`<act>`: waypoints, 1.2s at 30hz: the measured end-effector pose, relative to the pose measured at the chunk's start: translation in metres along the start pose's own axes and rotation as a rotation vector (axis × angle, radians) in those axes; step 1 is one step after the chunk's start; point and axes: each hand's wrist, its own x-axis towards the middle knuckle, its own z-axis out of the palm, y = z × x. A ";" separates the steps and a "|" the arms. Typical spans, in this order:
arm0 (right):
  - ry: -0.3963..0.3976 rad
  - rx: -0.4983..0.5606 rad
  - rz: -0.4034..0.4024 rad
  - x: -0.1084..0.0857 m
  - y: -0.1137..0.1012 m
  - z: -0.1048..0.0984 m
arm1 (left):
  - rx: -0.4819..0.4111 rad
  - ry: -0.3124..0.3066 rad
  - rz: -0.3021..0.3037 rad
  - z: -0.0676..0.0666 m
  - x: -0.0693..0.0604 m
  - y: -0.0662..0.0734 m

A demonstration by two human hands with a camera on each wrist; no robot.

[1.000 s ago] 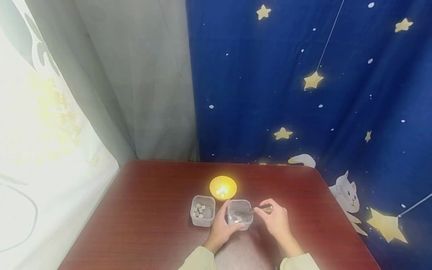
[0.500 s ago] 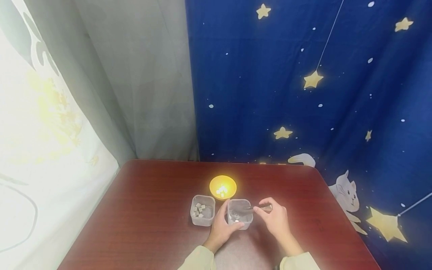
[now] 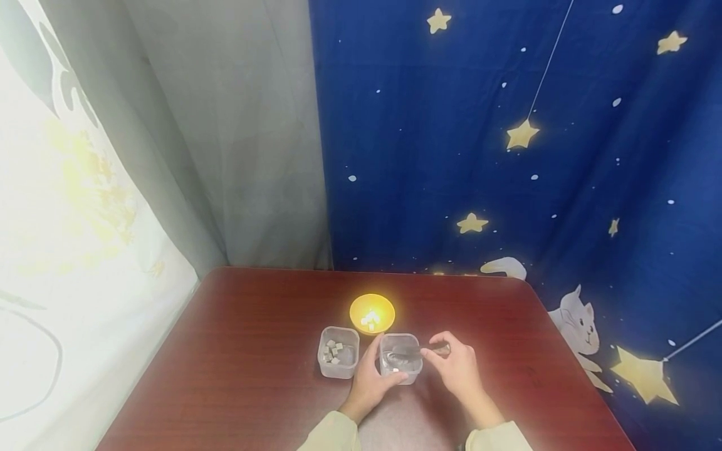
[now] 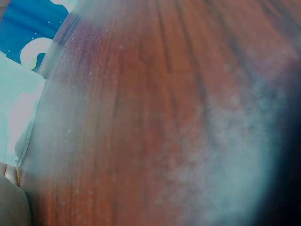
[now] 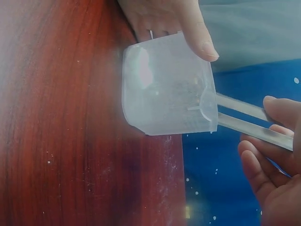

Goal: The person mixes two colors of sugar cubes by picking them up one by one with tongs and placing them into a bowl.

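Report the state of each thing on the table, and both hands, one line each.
Yellow bowl: upright, with bright cubes inside.
Left clear container: upright, lidless, with pale cubes inside.
Right clear container: upright, lidless, a small white cube inside.
Metal tweezers: arms apart, reaching into right clear container.
Left hand: gripping right clear container.
Right hand: holding metal tweezers.

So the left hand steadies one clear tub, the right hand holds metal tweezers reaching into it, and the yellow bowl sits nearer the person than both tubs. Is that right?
Not quite: the yellow bowl sits farther from the person than both tubs, as the head view shows. The left hand does steady one clear tub, and the right hand holds metal tweezers reaching into it.
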 end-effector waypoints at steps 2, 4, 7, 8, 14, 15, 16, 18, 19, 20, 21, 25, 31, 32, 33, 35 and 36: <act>-0.002 0.004 0.006 0.000 0.000 0.001 | 0.000 0.001 0.007 0.000 0.000 -0.001; -0.006 0.016 0.010 -0.001 0.001 0.002 | 0.002 0.000 0.008 0.000 0.000 -0.002; -0.009 0.031 0.010 -0.001 0.001 0.003 | -0.003 -0.002 0.008 0.001 0.000 -0.002; -0.007 0.034 0.008 -0.001 0.001 0.003 | -0.003 -0.003 0.007 0.001 0.000 -0.003; 0.007 0.037 0.000 0.000 0.002 0.004 | -0.007 0.001 0.010 0.000 0.000 -0.002; 0.010 0.039 0.001 0.000 0.002 0.005 | -0.008 0.000 0.008 0.000 0.000 -0.002; 0.014 0.041 0.003 0.000 0.003 0.005 | -0.005 0.000 0.008 0.001 0.000 -0.001; 0.027 0.049 0.006 0.000 0.004 0.004 | -0.003 0.000 0.004 0.001 0.000 -0.001; 0.036 0.053 0.009 0.000 0.004 0.004 | -0.003 0.000 0.002 0.001 0.000 0.000; 0.048 0.055 0.013 0.000 0.005 0.004 | -0.001 0.001 0.002 0.001 0.000 0.000; 0.061 0.059 0.015 0.001 0.005 0.004 | 0.002 0.002 0.001 0.001 0.000 0.000; 0.109 0.074 0.023 0.002 0.005 0.001 | -0.001 0.005 -0.005 0.000 0.000 0.000; 0.140 0.105 0.066 0.004 0.002 -0.004 | -0.004 0.004 -0.009 0.000 0.001 -0.001; 0.143 0.115 0.077 0.004 0.002 -0.005 | -0.003 0.002 -0.010 0.000 0.001 -0.001; 0.146 0.128 0.090 0.004 0.001 -0.006 | 0.000 0.000 -0.008 0.000 0.002 -0.002; 0.153 0.138 0.107 0.005 0.000 -0.008 | 0.001 -0.004 -0.007 0.001 0.002 -0.002; 0.156 0.141 0.113 0.005 0.000 -0.009 | 0.003 -0.006 -0.004 0.001 0.002 -0.002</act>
